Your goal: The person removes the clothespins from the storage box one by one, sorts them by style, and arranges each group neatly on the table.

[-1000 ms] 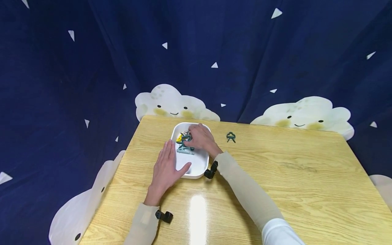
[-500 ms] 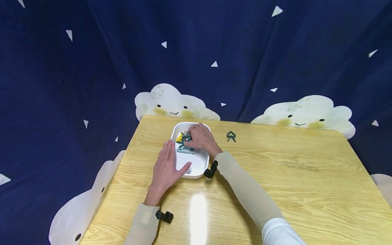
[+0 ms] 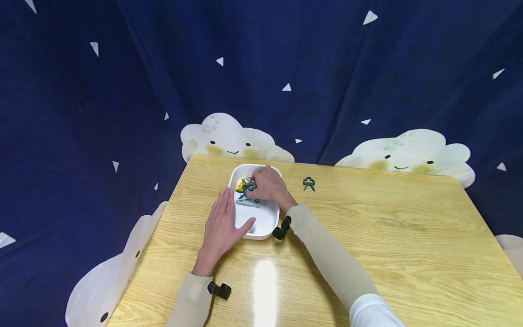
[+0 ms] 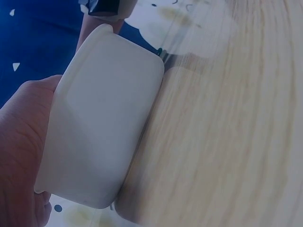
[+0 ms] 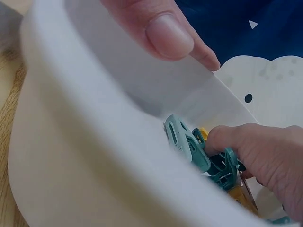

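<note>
A white box with rounded corners stands on the table and holds several small plastic clips. My left hand rests on its left and near rim, fingers straight and thumb spread. Inside the box, my right hand has its fingers curled about a dark green clip; the fingertips are partly hidden behind the thumb. Beside that hand lies a light teal clip. Yellow pieces show at the box's far left. Another dark green clip lies on the table right of the box.
The wooden table stretches far to the right of the box. Behind it hangs a dark blue curtain with white triangles and clouds. A black wrist camera on the right arm sits close to the box's right rim.
Both hands and the box stay in the same place. The head view shifts only very slightly.
</note>
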Action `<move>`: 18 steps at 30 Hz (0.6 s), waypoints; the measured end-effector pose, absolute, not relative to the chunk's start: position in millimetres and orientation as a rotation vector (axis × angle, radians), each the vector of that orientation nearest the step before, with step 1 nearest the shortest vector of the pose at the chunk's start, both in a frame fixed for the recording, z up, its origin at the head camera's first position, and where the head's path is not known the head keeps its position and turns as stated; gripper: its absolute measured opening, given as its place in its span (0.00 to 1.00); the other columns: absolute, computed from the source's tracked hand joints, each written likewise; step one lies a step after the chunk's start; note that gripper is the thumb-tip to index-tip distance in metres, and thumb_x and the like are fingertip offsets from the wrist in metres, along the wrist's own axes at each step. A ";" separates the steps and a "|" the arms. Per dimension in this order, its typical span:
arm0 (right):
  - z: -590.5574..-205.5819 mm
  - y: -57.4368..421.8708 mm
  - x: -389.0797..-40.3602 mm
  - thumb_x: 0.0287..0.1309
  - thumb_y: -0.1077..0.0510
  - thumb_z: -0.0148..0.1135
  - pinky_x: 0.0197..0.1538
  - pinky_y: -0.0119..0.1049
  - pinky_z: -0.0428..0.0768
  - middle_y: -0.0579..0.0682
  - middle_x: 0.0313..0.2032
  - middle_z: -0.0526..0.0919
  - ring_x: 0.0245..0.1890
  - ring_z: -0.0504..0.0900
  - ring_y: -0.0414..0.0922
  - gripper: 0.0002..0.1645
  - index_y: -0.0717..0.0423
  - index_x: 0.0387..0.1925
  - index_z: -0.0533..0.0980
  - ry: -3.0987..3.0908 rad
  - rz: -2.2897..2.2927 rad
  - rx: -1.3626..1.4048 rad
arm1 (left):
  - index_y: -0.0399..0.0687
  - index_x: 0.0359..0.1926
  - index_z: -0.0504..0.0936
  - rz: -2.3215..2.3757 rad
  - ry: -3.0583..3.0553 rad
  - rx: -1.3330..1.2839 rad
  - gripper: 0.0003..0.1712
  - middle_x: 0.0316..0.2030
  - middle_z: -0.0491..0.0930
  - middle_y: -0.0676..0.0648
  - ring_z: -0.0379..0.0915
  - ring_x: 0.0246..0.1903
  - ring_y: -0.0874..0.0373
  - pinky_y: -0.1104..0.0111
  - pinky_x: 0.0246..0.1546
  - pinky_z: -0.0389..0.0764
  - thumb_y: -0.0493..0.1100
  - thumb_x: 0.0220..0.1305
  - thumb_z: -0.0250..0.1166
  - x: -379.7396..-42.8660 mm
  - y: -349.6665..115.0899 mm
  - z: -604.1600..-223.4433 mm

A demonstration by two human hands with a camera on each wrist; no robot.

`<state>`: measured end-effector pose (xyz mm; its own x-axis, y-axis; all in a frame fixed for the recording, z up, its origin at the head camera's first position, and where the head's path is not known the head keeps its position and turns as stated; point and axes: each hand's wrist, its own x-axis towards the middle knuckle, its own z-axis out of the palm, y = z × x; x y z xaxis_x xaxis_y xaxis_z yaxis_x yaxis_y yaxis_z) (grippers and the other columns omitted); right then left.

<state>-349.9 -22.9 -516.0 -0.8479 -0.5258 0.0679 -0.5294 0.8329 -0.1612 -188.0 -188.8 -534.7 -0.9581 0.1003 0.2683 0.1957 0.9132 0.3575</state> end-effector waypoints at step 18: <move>-511.9 -22.1 -349.3 0.49 0.35 0.76 0.49 0.38 0.73 0.44 0.44 0.86 0.43 0.72 0.44 0.31 0.52 0.45 0.84 -2.944 0.510 0.847 | 0.32 0.81 0.49 -0.549 -2.810 -0.233 0.65 0.82 0.48 0.35 0.37 0.83 0.46 0.50 0.80 0.54 0.78 0.66 0.56 -189.2 -189.8 -536.3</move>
